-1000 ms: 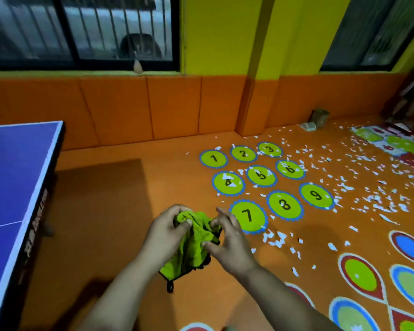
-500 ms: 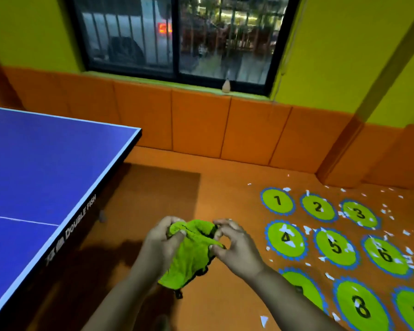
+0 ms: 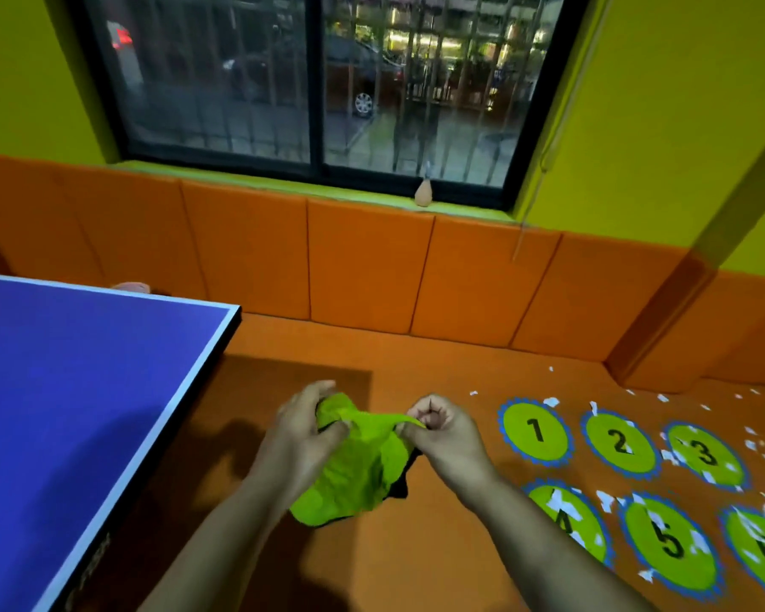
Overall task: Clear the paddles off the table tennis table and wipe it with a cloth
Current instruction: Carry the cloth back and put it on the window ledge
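Table tennis table [image 3: 63, 390] fills the left of the view: blue top, white edge line, no paddles on the part in frame, the rest cut off. Far more of the top shows than a second ago, so the head has turned toward it. Something pinkish [image 3: 129, 287] pokes up behind its far edge; can't tell what it is. Left hand [image 3: 301, 435] is just right of the table edge and off the top, fingers curled round one bunched end of the cloth [image 3: 363, 470]. Cloth is bright green with a dark underside, held in the air over the orange floor [image 3: 416, 368] between the two hands, not touching the table. Right hand [image 3: 442, 435] pinches the other end, thumb and fingers closed tight on it. Half a second ago the hands were nearly together with the cloth balled up. Now they sit further apart with a top edge pulled taut between them, so the cloth is being opened out. Judgement: clearing looks done as far as visible, wiping not yet started, next is cloth onto the blue top. Far right: numbered green circles [image 3: 535, 432] on the floor, white paper scraps [image 3: 606, 501] strewn over them.
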Tool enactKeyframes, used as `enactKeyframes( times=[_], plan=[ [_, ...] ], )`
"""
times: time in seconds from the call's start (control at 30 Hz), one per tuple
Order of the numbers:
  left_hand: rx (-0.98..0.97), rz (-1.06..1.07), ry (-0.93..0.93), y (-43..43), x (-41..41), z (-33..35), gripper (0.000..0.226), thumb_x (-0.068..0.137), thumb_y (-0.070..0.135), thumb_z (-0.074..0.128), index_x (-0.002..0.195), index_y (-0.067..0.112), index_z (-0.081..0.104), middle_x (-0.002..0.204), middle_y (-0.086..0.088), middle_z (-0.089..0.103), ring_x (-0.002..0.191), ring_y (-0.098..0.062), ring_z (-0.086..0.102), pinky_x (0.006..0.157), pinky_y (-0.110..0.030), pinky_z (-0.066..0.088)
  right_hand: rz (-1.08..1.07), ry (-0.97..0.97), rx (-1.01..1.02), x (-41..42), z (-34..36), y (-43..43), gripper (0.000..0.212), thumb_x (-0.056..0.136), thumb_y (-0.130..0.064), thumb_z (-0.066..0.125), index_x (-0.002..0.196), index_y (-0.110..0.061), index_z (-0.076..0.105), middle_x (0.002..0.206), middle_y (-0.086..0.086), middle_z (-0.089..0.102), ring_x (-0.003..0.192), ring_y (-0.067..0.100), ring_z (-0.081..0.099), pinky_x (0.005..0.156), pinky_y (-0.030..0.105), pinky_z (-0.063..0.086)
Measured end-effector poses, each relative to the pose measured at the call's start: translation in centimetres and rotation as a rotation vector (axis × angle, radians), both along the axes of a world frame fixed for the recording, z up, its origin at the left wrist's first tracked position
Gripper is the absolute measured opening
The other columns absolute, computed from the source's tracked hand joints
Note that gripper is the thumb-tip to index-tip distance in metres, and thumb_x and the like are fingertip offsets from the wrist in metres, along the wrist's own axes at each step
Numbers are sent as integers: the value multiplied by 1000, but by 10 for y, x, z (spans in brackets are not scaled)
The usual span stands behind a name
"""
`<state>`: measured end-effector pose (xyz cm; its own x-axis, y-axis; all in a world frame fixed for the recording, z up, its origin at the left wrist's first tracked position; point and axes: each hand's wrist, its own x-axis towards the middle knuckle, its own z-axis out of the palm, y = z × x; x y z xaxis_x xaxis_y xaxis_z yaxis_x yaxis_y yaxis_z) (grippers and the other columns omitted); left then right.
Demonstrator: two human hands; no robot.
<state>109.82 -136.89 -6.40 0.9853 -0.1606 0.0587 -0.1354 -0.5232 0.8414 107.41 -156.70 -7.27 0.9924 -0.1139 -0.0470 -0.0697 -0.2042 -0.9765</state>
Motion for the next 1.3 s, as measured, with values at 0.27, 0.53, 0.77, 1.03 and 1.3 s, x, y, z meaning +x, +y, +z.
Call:
enactKeyframes(
  times=[0.27, 0.53, 0.77, 1.03, 1.3],
  plan=[
    [166, -45, -25, -70, 146, -17, 24, 74, 35, 73, 94, 29, 61, 93, 15, 54, 99, -9, 52, 73, -19, 36, -38, -33, -137, 191, 8, -22, 22, 84, -7, 70, 82, -27, 61, 51, -6, 54, 49, 15, 44, 49, 26, 32],
    [15, 175, 170, -123, 319, -31, 23, 74, 49, 64, 87, 32, 58, 94, 17, 63, 95, 2, 56, 85, -29, 47, 42, -3, -46, 394, 19, -52, 18, 83, -8, 72, 84, -24, 64, 52, -10, 52, 47, 4, 47, 52, 23, 38],
    [82, 548, 65, -120, 462, -25, 29, 69, 45, 69, 80, 28, 48, 79, 10, 57, 79, -15, 58, 60, -31, 40, 173, 105, 240, 541, 26, -25, 14, 91, -1, 61, 96, -10, 71, 83, 5, 72, 62, 10, 69, 60, 26, 57],
    [102, 771, 130, -40, 629, -39, 13, 86, 24, 57, 78, 22, 47, 68, 4, 55, 63, -15, 53, 53, -34, 38, 324, 56, 138, 724, 26, 28, 42, 88, 16, 55, 123, -4, 62, 121, 12, 63, 113, 18, 61, 84, 20, 53],
    [83, 685, 61, 80, 800, -1, 7, 90, 28, 59, 86, 27, 52, 80, 4, 60, 72, -16, 58, 58, -36, 47, 267, -70, -25, 903, 32, 85, 16, 87, 2, 65, 98, -8, 72, 61, -12, 66, 56, 2, 63, 60, 26, 52]
  ],
)
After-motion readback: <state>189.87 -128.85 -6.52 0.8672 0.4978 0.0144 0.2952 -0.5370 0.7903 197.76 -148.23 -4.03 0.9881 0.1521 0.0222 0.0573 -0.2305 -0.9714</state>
